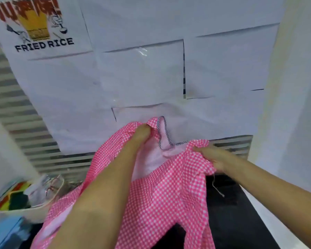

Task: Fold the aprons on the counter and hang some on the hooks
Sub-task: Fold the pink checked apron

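Papered wall (142, 78), beyond both hands, fills the upper field. The pink checked apron (169, 194) is held up between the hands and drapes below them over the black counter (232, 203), which shows beneath the right forearm. A FRIED RICE poster (38, 27) sits high above and left of the left hand. A pale bowl (48, 203) of coloured items stands low to the left of the left forearm. The left hand (142, 133) is buried in a bunched upper edge of the cloth, evidently grasping it, though its fingers are hidden. The right hand (212, 157) clutches a gathered edge opposite. Striped trim (164, 130) loops just right of the left hand, and a loose cord (217, 189) dangles under the right hand. Judged from this, the apron is only being opened out: no fold is made, nothing is hung. No hooks and no other aprons are in view, the apron's lower part is cut off, and the bowl's contents are blurred.
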The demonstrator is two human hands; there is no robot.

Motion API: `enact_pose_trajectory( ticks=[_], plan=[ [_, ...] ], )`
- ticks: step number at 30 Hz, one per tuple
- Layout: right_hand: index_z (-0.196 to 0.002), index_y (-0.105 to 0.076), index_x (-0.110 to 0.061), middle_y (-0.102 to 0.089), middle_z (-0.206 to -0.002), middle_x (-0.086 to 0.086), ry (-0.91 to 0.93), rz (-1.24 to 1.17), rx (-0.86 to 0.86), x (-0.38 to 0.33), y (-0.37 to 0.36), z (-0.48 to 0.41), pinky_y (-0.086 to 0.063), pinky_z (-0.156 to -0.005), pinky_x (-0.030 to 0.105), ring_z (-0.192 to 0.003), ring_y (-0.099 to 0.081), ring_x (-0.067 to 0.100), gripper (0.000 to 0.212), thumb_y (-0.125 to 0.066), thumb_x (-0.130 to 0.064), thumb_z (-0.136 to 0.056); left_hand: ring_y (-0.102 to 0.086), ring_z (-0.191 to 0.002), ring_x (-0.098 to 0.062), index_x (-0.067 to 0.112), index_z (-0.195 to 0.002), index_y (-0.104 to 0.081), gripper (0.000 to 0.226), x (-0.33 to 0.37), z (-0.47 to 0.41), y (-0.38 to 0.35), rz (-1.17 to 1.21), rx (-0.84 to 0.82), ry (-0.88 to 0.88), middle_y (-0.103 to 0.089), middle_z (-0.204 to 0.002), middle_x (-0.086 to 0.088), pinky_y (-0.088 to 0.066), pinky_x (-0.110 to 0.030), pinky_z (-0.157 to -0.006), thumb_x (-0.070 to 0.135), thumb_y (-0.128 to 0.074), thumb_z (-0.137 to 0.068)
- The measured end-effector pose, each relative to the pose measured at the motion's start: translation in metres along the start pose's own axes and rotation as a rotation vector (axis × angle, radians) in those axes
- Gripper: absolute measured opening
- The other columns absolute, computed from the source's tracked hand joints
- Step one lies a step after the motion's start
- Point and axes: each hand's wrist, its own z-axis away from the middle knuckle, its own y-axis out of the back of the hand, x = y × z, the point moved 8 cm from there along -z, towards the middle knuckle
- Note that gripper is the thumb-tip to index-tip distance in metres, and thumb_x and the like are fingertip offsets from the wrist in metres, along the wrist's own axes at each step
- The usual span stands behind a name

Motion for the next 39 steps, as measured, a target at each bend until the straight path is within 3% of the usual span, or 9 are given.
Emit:
enact_pose_trajectory(
  ticks=[10, 14, 17, 21, 23, 26, 29, 34, 39],
  plan=[
    [-0.122, -0.051, 0.004, -0.062, -0.101, 0.015, -0.396, 0.858, 0.216, 0.094, 0.191, -0.113, -0.056, -0.071, 0.028, -0.088, -0.063, 0.025, 0.034, -0.041, -0.022, -0.102, -0.055, -0.120, -0.029, 0.009, -0.130, -0.056, 0.039, -0.067, -0.034, -0.213, -0.389, -0.404, -0.111, -0.058, -0.132, -0.015, -0.040, -0.035, -0.104, 0.027, -0.055, -0.095],
    [-0.142, -0.031, -0.004, -0.050, -0.130, 0.019, -0.302, 1.249, 0.550, 0.105, 0.253, -0.129, -0.047, -0.091, 0.041, -0.115, -0.053, 0.034, 0.064, -0.054, -0.039, -0.094, -0.055, -0.122, -0.022, 0.024, -0.152, -0.016, 0.088, -0.101, -0.014, -0.258, -0.300, -0.563, -0.119, -0.053, -0.138, -0.009, -0.042, -0.030, -0.105, 0.017, -0.071, -0.084],
    [-0.138, -0.038, -0.006, -0.043, -0.133, 0.017, 0.030, 1.395, 0.717, 0.082, 0.231, -0.127, -0.042, -0.097, 0.046, -0.120, -0.043, 0.033, 0.062, -0.063, -0.034, -0.088, -0.061, -0.102, -0.017, 0.013, -0.145, -0.032, 0.061, -0.112, 0.005, -0.240, -0.326, -0.342, -0.212, -0.063, -0.120, -0.007, -0.046, -0.025, -0.097, 0.015, -0.061, -0.092],
    [-0.110, -0.056, -0.016, -0.056, -0.115, 0.003, 0.393, 1.374, 0.144, 0.107, 0.139, -0.138, -0.049, -0.094, 0.031, -0.101, -0.055, 0.016, 0.017, -0.054, -0.014, -0.094, -0.056, -0.115, -0.026, 0.011, -0.135, -0.043, 0.063, -0.184, 0.051, -0.215, -0.582, -0.225, -0.210, -0.056, -0.128, -0.008, -0.041, -0.031, -0.094, 0.053, -0.052, -0.089],
    [-0.127, -0.050, -0.021, -0.048, -0.137, 0.003, 0.297, 1.423, -0.199, 0.160, 0.110, -0.140, -0.041, -0.104, 0.037, -0.125, -0.047, 0.021, 0.041, -0.058, -0.036, -0.090, -0.019, -0.143, -0.037, 0.010, -0.151, -0.014, 0.100, -0.245, 0.078, -0.204, -0.882, -0.300, -0.025, -0.018, -0.157, -0.011, -0.015, -0.045, -0.116, 0.075, -0.040, -0.080],
    [-0.148, 0.016, -0.040, 0.023, -0.153, -0.001, 0.099, 1.671, -0.359, 0.234, 0.113, -0.137, -0.002, -0.115, 0.055, -0.140, 0.019, 0.025, 0.115, -0.025, -0.094, -0.055, 0.031, -0.137, -0.039, 0.017, -0.144, 0.029, 0.123, -0.323, 0.121, -0.171, -0.986, -0.340, 0.205, 0.043, -0.144, -0.013, 0.011, -0.062, -0.105, 0.097, 0.002, -0.055],
    [-0.118, 0.047, -0.057, 0.039, -0.144, 0.007, 0.143, 1.735, -0.361, 0.275, 0.104, -0.119, 0.010, -0.110, 0.053, -0.134, 0.030, 0.030, 0.096, 0.003, -0.101, -0.044, 0.038, -0.134, -0.035, 0.030, -0.141, 0.034, 0.120, -0.365, 0.152, -0.138, -0.948, -0.367, 0.247, 0.045, -0.144, -0.006, 0.012, -0.066, -0.103, 0.097, 0.019, -0.043],
    [-0.150, -0.014, -0.040, -0.004, -0.158, -0.005, 0.276, 1.590, -0.491, 0.280, 0.051, -0.080, -0.009, -0.117, 0.039, -0.145, -0.011, 0.025, 0.089, -0.028, -0.081, -0.073, 0.023, -0.142, -0.032, 0.028, -0.146, 0.023, 0.126, -0.385, 0.153, -0.072, -1.043, -0.442, 0.258, 0.032, -0.152, -0.003, -0.001, -0.068, -0.109, 0.101, -0.007, -0.048],
    [-0.110, -0.068, -0.014, -0.068, -0.106, 0.000, 0.316, 1.182, -0.272, 0.221, 0.060, -0.083, -0.049, -0.088, 0.031, -0.092, -0.062, 0.015, 0.025, -0.054, -0.029, -0.096, -0.029, -0.143, -0.024, 0.024, -0.152, -0.020, 0.077, -0.353, 0.122, -0.028, -1.221, -0.503, 0.287, -0.027, -0.157, -0.004, -0.020, -0.052, -0.114, 0.040, -0.061, -0.089]
  ],
)
